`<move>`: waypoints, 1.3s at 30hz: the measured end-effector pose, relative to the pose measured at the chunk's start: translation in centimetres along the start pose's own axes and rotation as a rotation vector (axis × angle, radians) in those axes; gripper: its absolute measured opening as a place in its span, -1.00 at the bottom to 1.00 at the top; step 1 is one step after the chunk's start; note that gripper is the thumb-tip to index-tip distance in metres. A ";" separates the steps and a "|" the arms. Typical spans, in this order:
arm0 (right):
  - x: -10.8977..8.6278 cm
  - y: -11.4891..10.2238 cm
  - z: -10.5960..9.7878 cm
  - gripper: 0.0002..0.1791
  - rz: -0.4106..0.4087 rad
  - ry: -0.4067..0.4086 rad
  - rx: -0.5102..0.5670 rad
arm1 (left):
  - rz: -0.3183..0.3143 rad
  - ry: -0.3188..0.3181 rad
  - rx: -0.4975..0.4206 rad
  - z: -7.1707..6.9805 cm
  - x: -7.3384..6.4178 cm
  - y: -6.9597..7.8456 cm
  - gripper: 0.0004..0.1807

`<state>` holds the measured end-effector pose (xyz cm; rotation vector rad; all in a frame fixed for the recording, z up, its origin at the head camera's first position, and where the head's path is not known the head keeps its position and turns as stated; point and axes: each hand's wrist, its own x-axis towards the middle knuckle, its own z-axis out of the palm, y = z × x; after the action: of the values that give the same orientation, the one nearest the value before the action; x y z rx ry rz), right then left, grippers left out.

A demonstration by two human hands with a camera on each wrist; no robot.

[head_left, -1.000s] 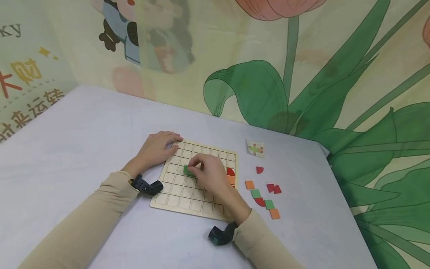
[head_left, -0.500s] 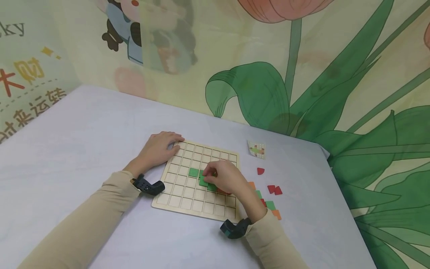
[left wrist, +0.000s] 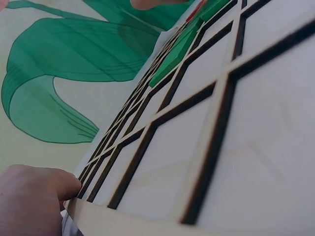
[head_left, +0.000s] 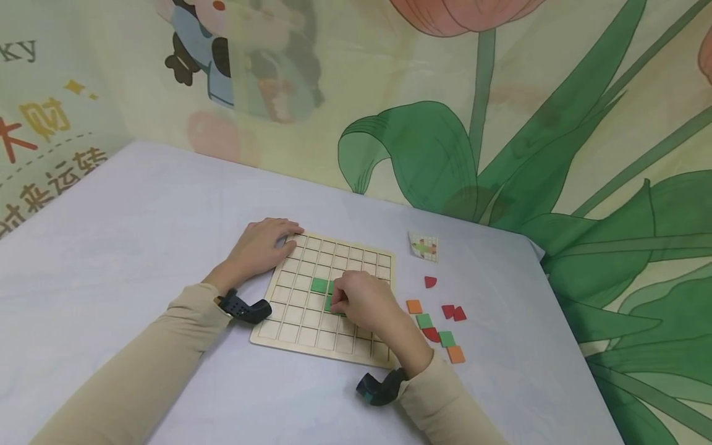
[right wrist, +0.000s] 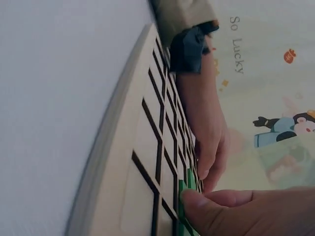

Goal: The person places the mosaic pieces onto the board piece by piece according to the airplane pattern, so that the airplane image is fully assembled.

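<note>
A light wooden grid board [head_left: 288, 313] lies on the white tabletop. My left hand [head_left: 260, 246] rests at its far left corner, fingers along the far edge and the thumb near the left side. Over the middle of the board, my right hand [head_left: 366, 301] pinches a green square tile [head_left: 327, 303], its thumb on the tile's edge in the right wrist view. Another green tile [head_left: 319, 285] sits in a cell just left of those fingers. More green and a bit of red show farther along the board in the left wrist view; the right hand hides that part from the head view.
Right of the board lie loose orange tiles [head_left: 414, 306], green tiles [head_left: 447, 339] and several red rounded pieces [head_left: 431, 334]. A small printed card [head_left: 425, 247] lies beyond them. A patterned cloth wall [head_left: 300, 142] stands behind the table. Each wrist wears a black camera [head_left: 243, 308].
My right hand has moved from the leftmost green tile rightward and nearer to me, onto another green tile. Its fingers have since dipped lower there. The left hand has stayed in place.
</note>
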<state>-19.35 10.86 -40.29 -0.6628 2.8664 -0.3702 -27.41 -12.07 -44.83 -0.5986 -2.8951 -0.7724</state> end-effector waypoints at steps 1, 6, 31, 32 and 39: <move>-0.1 0.2 -0.3 -0.77 -0.005 -0.020 0.001 | -0.002 0.003 0.000 0.0 0.0 0.0 -0.59; -1.7 3.5 -3.3 -0.81 0.132 -0.129 0.046 | 0.002 0.005 -0.010 0.1 -0.1 0.0 -0.59; -4.8 9.3 -5.3 -0.65 0.568 -0.408 -0.050 | 0.007 -0.004 -0.009 0.0 -0.1 -0.1 -0.59; -4.8 9.4 -5.3 -0.67 0.569 -0.412 -0.038 | 0.006 -0.004 -0.009 0.0 -0.1 -0.1 -0.59; -4.6 10.2 -5.4 -0.77 0.537 -0.441 -0.007 | 0.006 -0.005 -0.016 0.0 0.0 -0.1 -0.59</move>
<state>-20.61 22.92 -37.51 0.0445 2.4810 -0.1108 -27.39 -12.14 -44.87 -0.6110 -2.8927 -0.7952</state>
